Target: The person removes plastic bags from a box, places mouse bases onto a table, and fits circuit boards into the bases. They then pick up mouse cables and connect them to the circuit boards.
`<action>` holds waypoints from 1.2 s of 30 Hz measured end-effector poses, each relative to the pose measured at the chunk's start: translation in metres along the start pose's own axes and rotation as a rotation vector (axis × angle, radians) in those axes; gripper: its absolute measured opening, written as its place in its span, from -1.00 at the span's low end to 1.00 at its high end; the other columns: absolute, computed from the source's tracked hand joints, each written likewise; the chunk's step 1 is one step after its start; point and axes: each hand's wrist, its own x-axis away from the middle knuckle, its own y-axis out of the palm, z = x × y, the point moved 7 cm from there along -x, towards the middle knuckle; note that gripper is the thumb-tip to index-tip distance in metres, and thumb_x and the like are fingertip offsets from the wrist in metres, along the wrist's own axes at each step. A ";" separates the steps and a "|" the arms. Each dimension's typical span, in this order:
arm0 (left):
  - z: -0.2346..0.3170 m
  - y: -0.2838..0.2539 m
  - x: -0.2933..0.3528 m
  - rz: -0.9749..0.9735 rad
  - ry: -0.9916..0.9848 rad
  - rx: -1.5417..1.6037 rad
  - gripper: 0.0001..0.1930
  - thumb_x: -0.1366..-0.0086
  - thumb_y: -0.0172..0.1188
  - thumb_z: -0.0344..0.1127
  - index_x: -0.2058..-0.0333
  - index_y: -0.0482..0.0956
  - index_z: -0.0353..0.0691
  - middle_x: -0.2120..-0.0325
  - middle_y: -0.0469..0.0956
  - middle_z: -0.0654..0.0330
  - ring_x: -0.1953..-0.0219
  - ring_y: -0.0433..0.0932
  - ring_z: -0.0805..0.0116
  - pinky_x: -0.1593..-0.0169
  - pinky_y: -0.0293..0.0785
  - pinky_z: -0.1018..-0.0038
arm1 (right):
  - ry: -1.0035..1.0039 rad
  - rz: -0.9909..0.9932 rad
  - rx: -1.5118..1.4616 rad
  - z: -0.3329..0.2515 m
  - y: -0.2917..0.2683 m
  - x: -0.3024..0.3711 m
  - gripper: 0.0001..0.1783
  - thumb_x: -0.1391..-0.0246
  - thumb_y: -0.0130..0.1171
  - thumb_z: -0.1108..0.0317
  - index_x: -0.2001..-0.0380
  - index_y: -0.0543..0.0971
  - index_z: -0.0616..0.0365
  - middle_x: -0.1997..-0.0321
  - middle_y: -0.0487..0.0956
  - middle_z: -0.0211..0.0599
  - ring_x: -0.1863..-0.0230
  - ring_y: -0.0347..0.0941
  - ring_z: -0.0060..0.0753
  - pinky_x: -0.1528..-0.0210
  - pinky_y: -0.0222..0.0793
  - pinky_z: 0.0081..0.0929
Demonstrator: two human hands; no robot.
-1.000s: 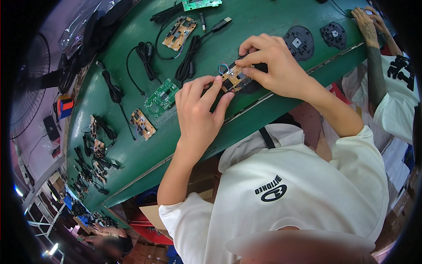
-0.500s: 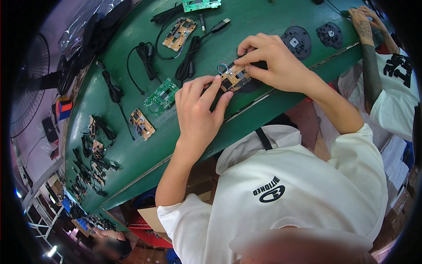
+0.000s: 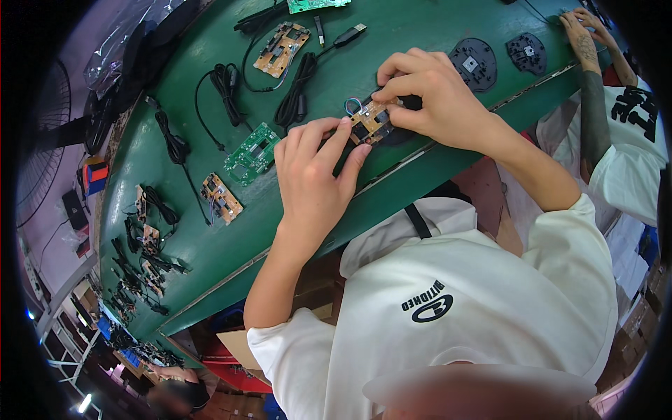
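Note:
Both my hands meet at a tan circuit board (image 3: 370,126) near the table's front edge. My left hand (image 3: 313,166) grips its left end, thumb on the near corner and index finger on the upper corner. From above right, my right hand (image 3: 435,94) pinches the board's other end between thumb and fingers. Thin blue and red wires (image 3: 352,105) loop up from the board's far edge. A dark part shows partly beneath the board, mostly hidden by my fingers.
Left of my hands lie a green circuit board (image 3: 252,154), a tan board (image 3: 222,199) and coiled black cables (image 3: 227,91). Another tan board (image 3: 281,49) lies farther back. Two black plastic shells (image 3: 473,64) sit at right, near a co-worker's hands (image 3: 579,35). Several cabled boards crowd the far left.
My hands keep their hold on the tan board with only slight finger movement. The view has shifted a little, so the table items sit slightly farther left.

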 end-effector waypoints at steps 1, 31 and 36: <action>0.000 -0.001 0.000 0.003 0.001 0.003 -0.64 -0.11 0.45 -0.29 0.11 0.68 -0.28 0.16 0.60 0.23 0.12 0.51 0.22 0.07 0.31 0.31 | -0.001 0.001 -0.003 0.000 0.000 0.000 -0.84 0.02 0.27 0.33 0.35 0.74 0.08 0.22 0.55 -0.48 0.14 0.42 -0.36 -0.07 0.19 -0.30; -0.008 0.006 -0.015 -0.132 -0.212 0.177 -0.59 0.01 0.54 -0.24 0.17 0.73 -0.25 0.23 0.54 0.24 0.18 0.48 0.23 0.04 0.29 0.29 | -0.159 0.078 0.177 -0.009 -0.002 0.024 -0.67 0.00 0.31 0.42 0.09 0.64 0.08 0.02 0.52 -0.38 -0.05 0.41 -0.24 -0.05 0.28 -0.23; -0.005 0.006 -0.015 -0.124 -0.199 0.145 -0.59 0.01 0.54 -0.24 0.16 0.73 -0.24 0.22 0.54 0.25 0.16 0.49 0.23 0.02 0.29 0.28 | -0.065 0.024 0.047 -0.002 -0.007 0.017 -0.73 -0.03 0.32 0.39 0.15 0.69 0.11 0.08 0.54 -0.38 0.02 0.42 -0.25 -0.08 0.24 -0.25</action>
